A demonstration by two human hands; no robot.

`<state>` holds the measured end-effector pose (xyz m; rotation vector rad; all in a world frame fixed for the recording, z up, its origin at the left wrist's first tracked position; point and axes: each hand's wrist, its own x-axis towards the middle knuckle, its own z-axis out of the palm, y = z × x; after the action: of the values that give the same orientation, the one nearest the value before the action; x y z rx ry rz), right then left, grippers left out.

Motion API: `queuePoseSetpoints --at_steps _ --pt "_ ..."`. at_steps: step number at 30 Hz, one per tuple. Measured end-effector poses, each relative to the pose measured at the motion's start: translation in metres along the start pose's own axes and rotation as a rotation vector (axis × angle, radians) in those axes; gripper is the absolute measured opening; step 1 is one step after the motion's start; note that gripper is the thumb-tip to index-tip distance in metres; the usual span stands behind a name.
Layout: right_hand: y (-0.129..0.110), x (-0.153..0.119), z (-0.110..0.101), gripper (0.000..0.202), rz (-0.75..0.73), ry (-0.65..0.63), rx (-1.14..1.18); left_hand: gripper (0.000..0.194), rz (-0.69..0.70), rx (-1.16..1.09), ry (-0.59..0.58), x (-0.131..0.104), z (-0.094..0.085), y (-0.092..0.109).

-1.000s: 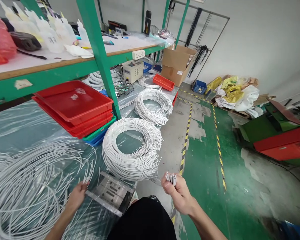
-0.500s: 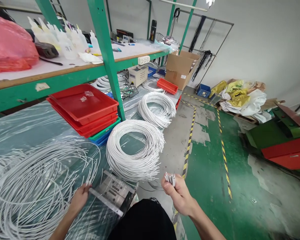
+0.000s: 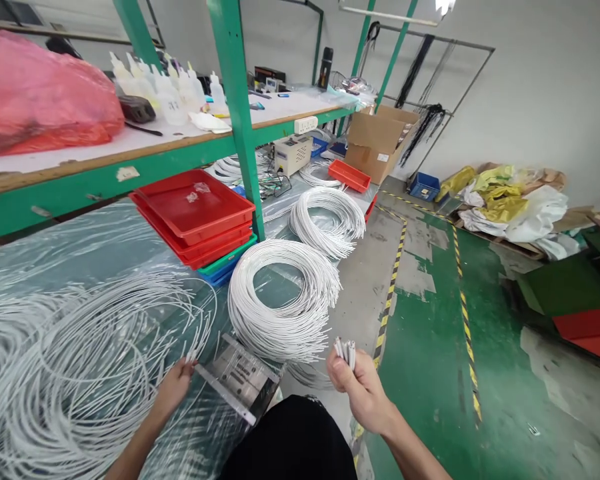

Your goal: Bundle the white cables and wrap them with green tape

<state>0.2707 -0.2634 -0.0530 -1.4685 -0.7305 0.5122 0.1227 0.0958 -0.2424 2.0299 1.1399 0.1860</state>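
Observation:
My right hand is closed round a small bundle of white cables, whose cut ends stick out above the fist. At the lower left, my left hand pinches white cable ends at the edge of a loose, spread pile of white cables. Just right of that hand lies a metal plate fixture on the plastic-covered table. Two neat coils of white cable sit beyond it, a nearer coil and a farther coil.
Stacked red trays stand beside a green shelf post. The shelf above holds squeeze bottles and a pink bag. Farther back are a beige device and a cardboard box. Floor tape runs at the right.
The whole view has shifted, with the table items now farther right in the picture. Both hands keep hold of cables; the left hand appears slightly higher, and the cables in the right fist tilt more.

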Motion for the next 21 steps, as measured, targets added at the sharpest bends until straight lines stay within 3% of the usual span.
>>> queuePoseSetpoints --at_steps 5,10,15,21 --pt "0.01 0.0 0.024 0.049 0.174 0.139 0.247 0.031 -0.085 -0.174 -0.034 -0.026 -0.009 0.025" --pt "0.012 0.008 0.051 0.054 0.236 0.061 0.239 0.036 -0.082 -0.287 -0.071 -0.064 -0.035 0.044" --pt "0.01 0.025 0.077 0.06 0.349 -0.044 0.27 0.034 0.018 -0.594 -0.245 -0.105 -0.057 0.091" --pt "0.026 0.046 0.106 0.06 0.447 -0.048 0.331 0.025 -0.03 -0.968 -0.41 -0.139 -0.042 0.144"
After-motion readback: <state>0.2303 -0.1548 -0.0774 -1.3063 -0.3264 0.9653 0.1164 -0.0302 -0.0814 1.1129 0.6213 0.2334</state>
